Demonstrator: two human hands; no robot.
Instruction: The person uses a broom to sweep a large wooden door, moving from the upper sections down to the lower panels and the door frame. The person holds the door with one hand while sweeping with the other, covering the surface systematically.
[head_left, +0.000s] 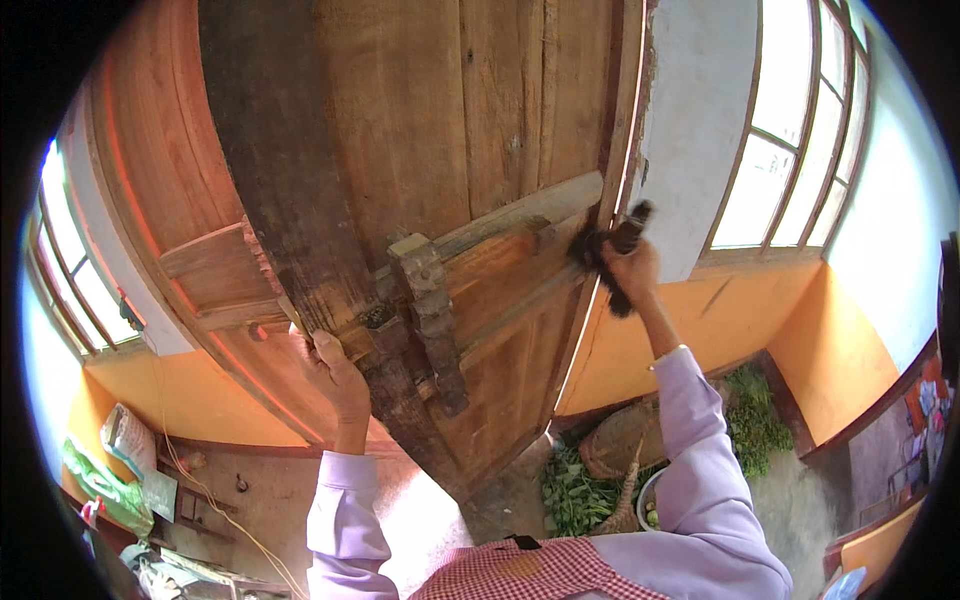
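Before me stands a wooden door (390, 135) with a dark edge board and a carved wooden latch block (429, 300) on its crossbar (525, 210). My left hand (334, 367) grips the door's near edge, its fingers wrapped around the board. In my right hand (634, 266) is a dark-bristled brush (634, 225), somewhat blurred. Its bristles are at the hinge-side end of the crossbar, by the door frame; whether they touch the wood I cannot tell.
A second door leaf (165, 150) is at the left. Leafy greens (574, 487), a woven basket (622, 439) and a white basin (643, 502) lie on the floor at right. A cable (217, 506) crosses the left floor near a green bag (105, 480). A barred window (795, 127) is at right.
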